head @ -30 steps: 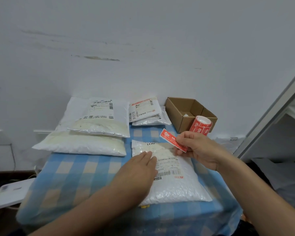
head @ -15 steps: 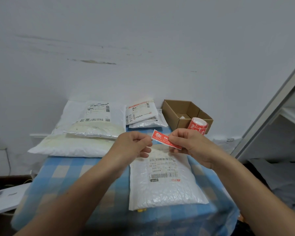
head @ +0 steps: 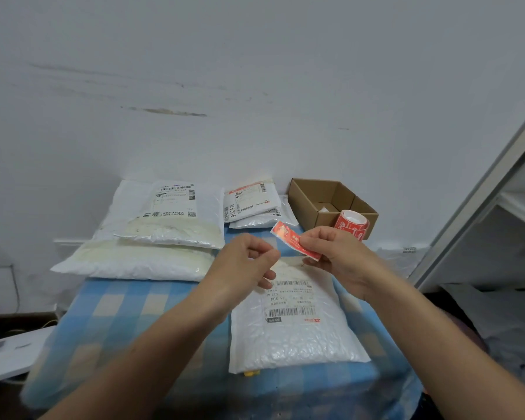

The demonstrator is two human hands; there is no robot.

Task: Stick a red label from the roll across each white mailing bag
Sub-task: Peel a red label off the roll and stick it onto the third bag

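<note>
Over the far end of the white mailing bag (head: 294,334), your right hand (head: 331,256) pinches the red label (head: 294,242) by its lower right end, and the strip hangs clear of the bag. Its long axis runs from 10 o'clock down to 4 o'clock, while the bag lies lengthwise from 12 to 6 on the checked counter (head: 128,313), directly at 6 o'clock from the label. To go across the bag, the strip likely needs a small turn toward 9-to-3 before it comes down, and your right hand is the one placed to do it. Your left hand (head: 246,265) sits just beside the label's free end, at about 8 o'clock from it, with fingers curled toward the thumb; whether they grip a peeled backing or nothing cannot be told. Both hands hide the bag's top edge, your right fingers cover the label's near end, and its print is too small to read. At 2 o'clock the roll (head: 352,224) leans against a cardboard box (head: 312,204); more filled bags (head: 152,259) lie stacked at 10 o'clock.
</note>
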